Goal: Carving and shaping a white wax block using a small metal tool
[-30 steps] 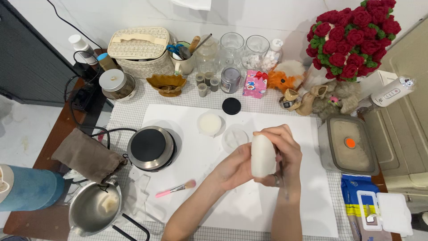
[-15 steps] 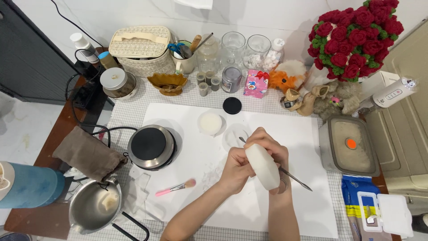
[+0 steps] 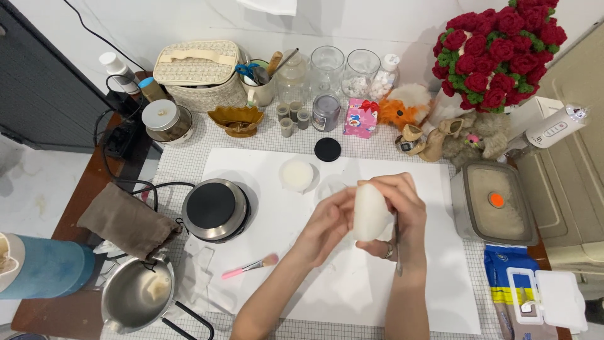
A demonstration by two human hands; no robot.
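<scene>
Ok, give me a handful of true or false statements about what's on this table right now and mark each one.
1. Both hands hold a white oval object above the white sheet. True.
2. The right hand also holds a thin metal tool. True.
3. The pink brush is in the left hand. False: it lies on the sheet, apart from both hands.
4. The small hot plate has a pot standing on it. False: its top is bare; the steel pot sits nearer the table's front edge.
5. The bouquet of red flowers stands at the far right of the table. True.
</scene>
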